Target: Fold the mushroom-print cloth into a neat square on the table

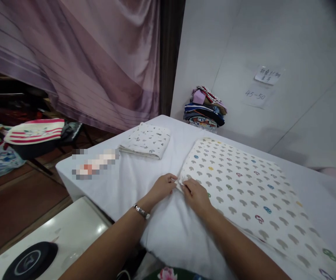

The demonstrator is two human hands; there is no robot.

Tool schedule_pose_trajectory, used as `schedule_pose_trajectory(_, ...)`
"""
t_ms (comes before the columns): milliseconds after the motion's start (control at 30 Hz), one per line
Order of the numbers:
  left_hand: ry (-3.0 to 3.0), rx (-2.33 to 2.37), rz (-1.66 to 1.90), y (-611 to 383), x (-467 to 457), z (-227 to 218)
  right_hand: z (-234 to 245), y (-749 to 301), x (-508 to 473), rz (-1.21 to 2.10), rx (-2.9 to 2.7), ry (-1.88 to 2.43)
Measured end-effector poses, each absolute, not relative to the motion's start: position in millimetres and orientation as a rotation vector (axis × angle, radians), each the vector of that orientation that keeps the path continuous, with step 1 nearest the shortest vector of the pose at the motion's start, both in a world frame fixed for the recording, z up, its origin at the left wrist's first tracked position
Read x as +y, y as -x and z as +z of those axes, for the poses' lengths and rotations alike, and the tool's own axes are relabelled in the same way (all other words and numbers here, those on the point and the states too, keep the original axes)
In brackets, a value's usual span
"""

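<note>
A cream cloth printed with small grey and coloured mushroom shapes [243, 186] lies spread flat on a table covered in white sheeting [132, 182]. My left hand [163, 186], with a metal watch on its wrist, pinches the cloth's near left corner. My right hand [195, 196] pinches the same corner from the other side, its fingers curled on the fabric edge. The two hands nearly touch.
A folded white patterned cloth [146, 140] lies at the table's far left. A stack of folded clothes [205, 109] sits against the white wall, below two paper labels [262, 83]. A purple curtain [92, 58] hangs behind. A white appliance [48, 241] stands lower left.
</note>
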State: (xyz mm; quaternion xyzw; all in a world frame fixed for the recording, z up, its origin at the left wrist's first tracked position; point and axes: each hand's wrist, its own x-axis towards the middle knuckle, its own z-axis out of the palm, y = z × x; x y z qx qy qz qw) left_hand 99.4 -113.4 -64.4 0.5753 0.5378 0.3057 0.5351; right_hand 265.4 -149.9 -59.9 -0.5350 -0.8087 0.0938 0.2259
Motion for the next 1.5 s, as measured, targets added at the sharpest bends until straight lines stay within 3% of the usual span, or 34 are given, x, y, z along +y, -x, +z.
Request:
schedule_pose_trajectory(400, -1.411, 1.250, 0.866, -102.7, -119.8, -57.8, -64.2, -259.3, -153.4, 0.219, -2.285, 1.487)
schedule_pose_trajectory(633, -1.297, 1.146, 0.935, -106.5, -121.9, -52.5, -73.5, -270.8, -148.1, 0.430, -1.905, 1.340)
schedule_pose_trajectory(1000, -1.136, 1.135, 0.623, -117.9, -98.6, -38.1, -79.7, -275.0, -146.6, 0.613, -1.702, 1.243)
schedule_pose_trajectory(1500, -1.304, 1.309, 0.552, -126.2, -77.4, -49.8, -81.6, -273.6, -144.7, 0.516, -1.921, 1.264)
